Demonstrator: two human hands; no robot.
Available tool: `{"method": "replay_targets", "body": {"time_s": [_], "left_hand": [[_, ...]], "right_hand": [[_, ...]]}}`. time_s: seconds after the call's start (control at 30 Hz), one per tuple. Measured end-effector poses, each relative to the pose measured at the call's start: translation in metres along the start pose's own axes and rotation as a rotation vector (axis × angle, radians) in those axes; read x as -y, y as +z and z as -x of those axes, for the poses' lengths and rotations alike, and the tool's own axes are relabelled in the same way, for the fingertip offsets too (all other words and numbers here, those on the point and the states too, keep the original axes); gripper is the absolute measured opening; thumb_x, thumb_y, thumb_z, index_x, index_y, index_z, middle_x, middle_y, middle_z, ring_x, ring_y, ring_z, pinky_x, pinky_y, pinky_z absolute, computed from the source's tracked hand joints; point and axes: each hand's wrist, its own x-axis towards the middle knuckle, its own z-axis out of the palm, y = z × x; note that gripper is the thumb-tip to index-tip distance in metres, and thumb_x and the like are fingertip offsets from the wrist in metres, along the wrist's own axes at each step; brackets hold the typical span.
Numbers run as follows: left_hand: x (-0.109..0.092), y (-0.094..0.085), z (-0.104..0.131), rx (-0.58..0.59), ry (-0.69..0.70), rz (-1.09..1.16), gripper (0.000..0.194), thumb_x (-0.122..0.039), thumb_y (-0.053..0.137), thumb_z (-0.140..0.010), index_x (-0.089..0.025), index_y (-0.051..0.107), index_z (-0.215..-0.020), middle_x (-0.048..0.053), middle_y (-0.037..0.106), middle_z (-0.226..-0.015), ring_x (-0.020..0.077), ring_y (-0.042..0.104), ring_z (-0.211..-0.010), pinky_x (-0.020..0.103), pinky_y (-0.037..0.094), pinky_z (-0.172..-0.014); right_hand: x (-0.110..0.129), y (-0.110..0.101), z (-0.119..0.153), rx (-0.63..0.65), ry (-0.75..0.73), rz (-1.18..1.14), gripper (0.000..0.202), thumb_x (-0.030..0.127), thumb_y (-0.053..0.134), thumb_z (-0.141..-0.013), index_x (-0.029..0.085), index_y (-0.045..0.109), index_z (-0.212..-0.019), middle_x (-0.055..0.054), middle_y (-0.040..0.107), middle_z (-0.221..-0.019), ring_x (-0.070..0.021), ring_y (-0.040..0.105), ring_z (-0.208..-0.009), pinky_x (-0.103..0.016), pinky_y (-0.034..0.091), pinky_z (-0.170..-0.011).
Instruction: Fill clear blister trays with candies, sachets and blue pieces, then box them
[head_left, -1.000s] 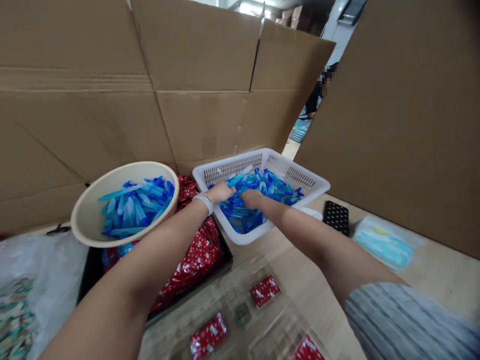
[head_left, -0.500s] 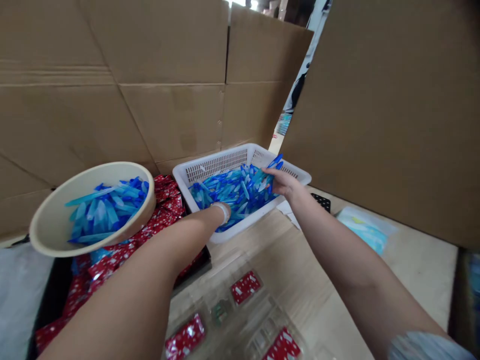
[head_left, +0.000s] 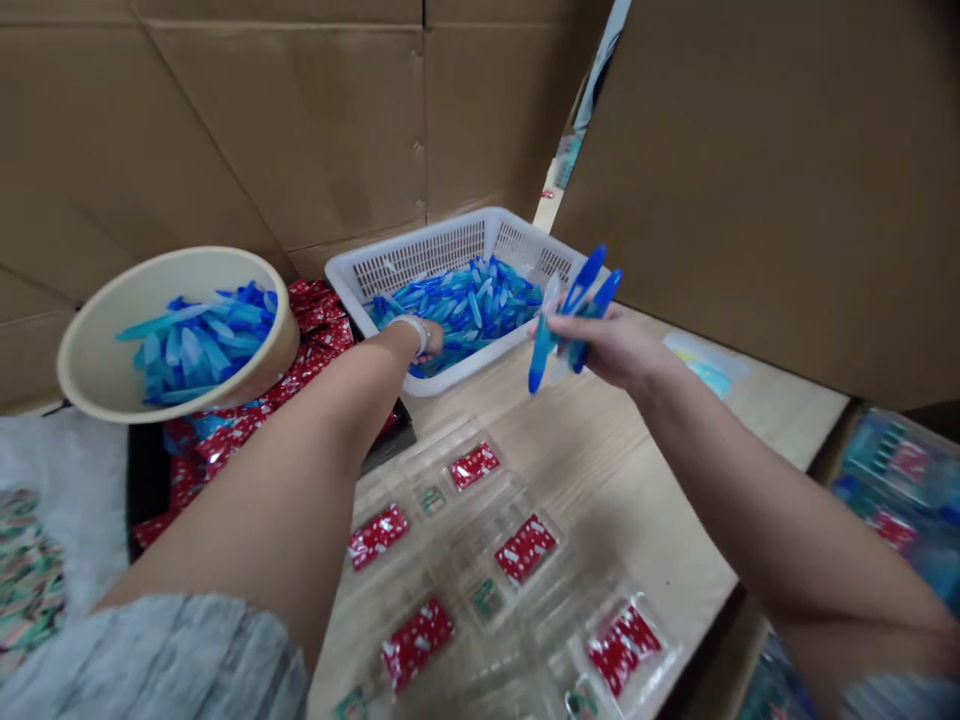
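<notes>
My right hand (head_left: pixel 611 345) is closed around several long, pointed, translucent blue plastic pieces, in dark and light blue. It holds them in the air just right of the white plastic basket (head_left: pixel 341 268). Many more of these blue pieces (head_left: pixel 469 295) lie heaped inside the basket. My left hand (head_left: pixel 429 342) is inside the basket's near side, low against the heap, with a pale band at its wrist. Its fingers are partly hidden and blurred, so I cannot tell what they grip.
Left of the basket, a cream bowl (head_left: pixel 86 375) of blue pieces rests on a black box of red packets (head_left: pixel 319 310). Clear plastic trays (head_left: pixel 465 540) holding red packets lie on the wooden table (head_left: pixel 637 470). Cardboard walls (head_left: pixel 345 120) stand behind and right. Filled packs (head_left: pixel 892 490) lie at right.
My right hand has come out of the basket towards me, now holding blue pieces up clear of it. My left hand stays in the basket. The view has tilted down, showing more trays.
</notes>
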Motion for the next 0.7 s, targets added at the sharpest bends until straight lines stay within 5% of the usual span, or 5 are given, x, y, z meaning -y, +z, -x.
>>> {"method": "replay_targets", "body": {"time_s": [0.2, 0.33, 0.5, 0.7], "left_hand": [[-0.013, 0.019, -0.007, -0.128, -0.123, -0.219, 0.016, -0.026, 0.059, -0.064, -0.012, 0.064, -0.062, 0.008, 0.055, -0.056, 0.0254, 0.057, -0.079, 0.031, 0.045, -0.068], [-0.014, 0.033, -0.018, -0.187, -0.093, -0.298, 0.01, -0.021, 0.064, -0.06, -0.012, 0.065, -0.065, 0.01, 0.059, -0.066, 0.0284, 0.052, -0.097, 0.029, 0.043, -0.075], [-0.012, 0.029, -0.025, -0.209, -0.109, -0.376, 0.014, -0.021, 0.068, -0.057, -0.011, 0.065, -0.066, 0.011, 0.061, -0.073, 0.0304, 0.049, -0.101, 0.032, 0.042, -0.079], [-0.012, 0.02, -0.027, -0.221, -0.115, -0.387, 0.016, -0.019, 0.069, -0.055, -0.008, 0.064, -0.067, 0.012, 0.06, -0.075, 0.0308, 0.051, -0.097, 0.037, 0.041, -0.082]], "right_hand": [[-0.036, 0.038, 0.055, 0.347, -0.059, 0.509, 0.006, 0.02, 0.056, -0.069, 0.017, 0.056, -0.074, -0.001, 0.055, -0.068, -0.0142, 0.052, -0.064, -0.026, 0.042, -0.059], [-0.044, 0.058, 0.049, 0.505, -0.215, 0.944, 0.008, 0.012, 0.055, -0.066, 0.017, 0.057, -0.072, -0.002, 0.054, -0.07, -0.0155, 0.051, -0.071, -0.025, 0.038, -0.064], [-0.058, 0.082, 0.03, 0.544, -0.309, 1.174, 0.011, 0.016, 0.054, -0.07, 0.018, 0.059, -0.08, -0.006, 0.06, -0.077, -0.0178, 0.053, -0.077, -0.024, 0.037, -0.063], [-0.09, 0.124, 0.019, 0.795, -0.549, 1.38, 0.017, 0.01, 0.046, -0.075, 0.015, 0.06, -0.082, -0.01, 0.063, -0.079, -0.0213, 0.053, -0.083, -0.027, 0.037, -0.061]]}}
